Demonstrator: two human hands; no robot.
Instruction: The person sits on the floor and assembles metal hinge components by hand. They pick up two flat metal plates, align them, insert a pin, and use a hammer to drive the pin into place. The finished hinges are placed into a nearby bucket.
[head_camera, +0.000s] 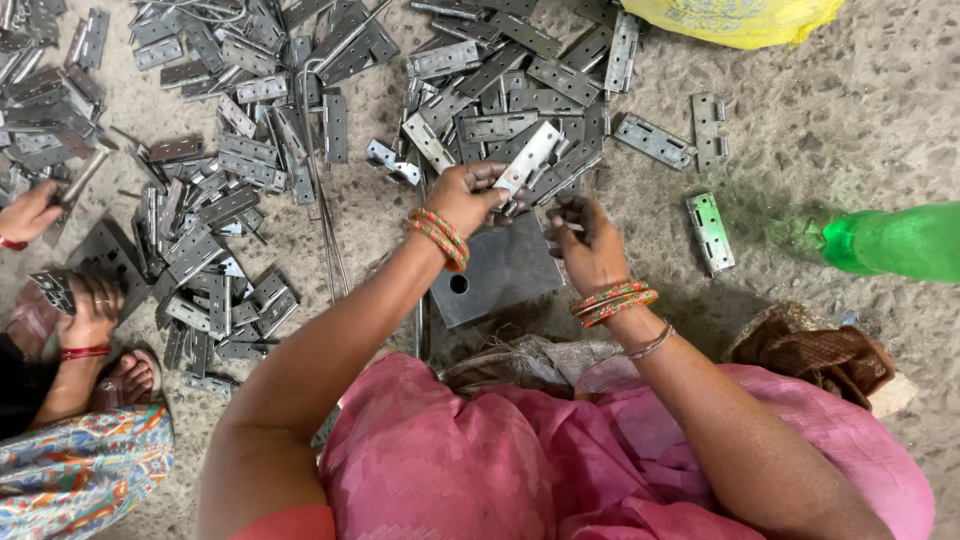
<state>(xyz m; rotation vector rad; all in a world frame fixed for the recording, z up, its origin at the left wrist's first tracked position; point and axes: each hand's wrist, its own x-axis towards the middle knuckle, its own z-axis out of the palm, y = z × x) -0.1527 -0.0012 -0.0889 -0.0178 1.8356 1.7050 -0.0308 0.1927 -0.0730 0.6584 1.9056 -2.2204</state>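
Both forearms extend forward, converging ahead of the lap. Left hand raised, fingers curled in a closed grip. Right hand lower, just beside it, fingers bent inward, fingertips pinched. Bangles on both wrists.

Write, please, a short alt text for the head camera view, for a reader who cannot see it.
Seen from above, a person in pink holds a metal hinge in the left hand, the right hand beside it, over a square steel plate with one hole. Heaps of grey hinges cover the rough floor. At the left edge, another person's hand rests on more hinges.
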